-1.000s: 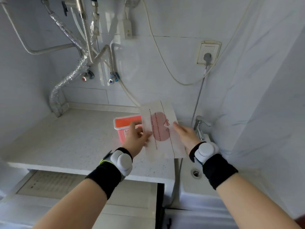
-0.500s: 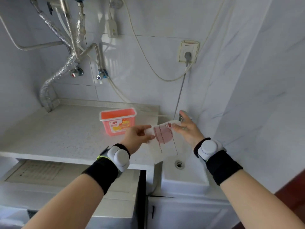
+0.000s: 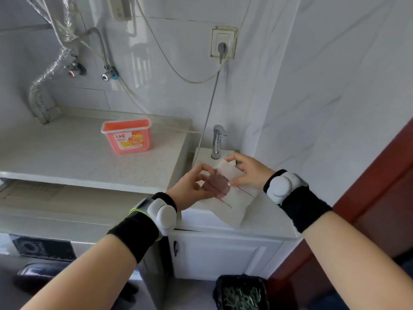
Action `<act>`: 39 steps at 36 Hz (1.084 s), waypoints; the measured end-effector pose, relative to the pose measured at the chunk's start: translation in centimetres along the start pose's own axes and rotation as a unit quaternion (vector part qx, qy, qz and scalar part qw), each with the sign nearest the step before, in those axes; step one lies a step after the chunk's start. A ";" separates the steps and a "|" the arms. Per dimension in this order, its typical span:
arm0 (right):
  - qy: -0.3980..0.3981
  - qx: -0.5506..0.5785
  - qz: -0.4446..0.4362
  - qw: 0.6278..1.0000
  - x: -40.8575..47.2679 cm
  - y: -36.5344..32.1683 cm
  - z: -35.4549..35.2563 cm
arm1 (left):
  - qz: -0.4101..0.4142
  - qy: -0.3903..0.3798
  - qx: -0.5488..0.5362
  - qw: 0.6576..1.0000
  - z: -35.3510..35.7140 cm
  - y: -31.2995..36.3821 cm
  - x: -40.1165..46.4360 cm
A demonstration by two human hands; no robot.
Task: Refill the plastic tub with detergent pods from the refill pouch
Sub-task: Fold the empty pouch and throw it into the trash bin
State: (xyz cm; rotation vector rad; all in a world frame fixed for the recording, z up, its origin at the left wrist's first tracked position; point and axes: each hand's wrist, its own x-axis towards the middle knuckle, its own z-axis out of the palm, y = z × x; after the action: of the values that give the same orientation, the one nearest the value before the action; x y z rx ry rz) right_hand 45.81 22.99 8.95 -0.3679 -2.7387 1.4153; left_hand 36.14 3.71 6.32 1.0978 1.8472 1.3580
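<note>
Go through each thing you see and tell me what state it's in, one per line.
Pouch: held in both hands above the sink, seemingly unopened.
Left hand: pinches the pouch.
Right hand: grips the pouch's top.
Tub: upright on the counter, apart from the hands; lid state unclear.
Tap: no water running.
Plug: in the socket.

Both hands hold a white refill pouch (image 3: pixel 232 193) over the small white sink (image 3: pixel 223 220), in front of the chrome faucet (image 3: pixel 218 139). The left hand (image 3: pixel 192 189) grips its near edge by the pink round label; the right hand (image 3: pixel 248 171) pinches its top corner. The orange Liby tub (image 3: pixel 127 137), lid on, stands on the surface (image 3: pixel 67 153), well left of the faucet.
</note>
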 end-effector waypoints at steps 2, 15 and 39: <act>0.106 0.094 0.013 0.990 -0.9 0.6 -0.3 | -0.002 -0.020 0.020 1.000 1.5 0.0 0.1; 0.128 0.311 0.203 0.920 -5.9 6.2 4.2 | -0.022 0.074 -0.047 0.996 5.4 -3.2 1.5; 0.201 0.223 0.221 0.928 -7.6 18.7 8.8 | -0.150 -0.052 0.081 0.984 10.7 -15.2 2.6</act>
State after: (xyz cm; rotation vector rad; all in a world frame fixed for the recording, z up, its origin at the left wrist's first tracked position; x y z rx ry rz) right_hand 55.53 24.61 -10.71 -1.1474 -2.0078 1.7520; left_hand 39.66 8.82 -11.43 0.9042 1.9771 0.9762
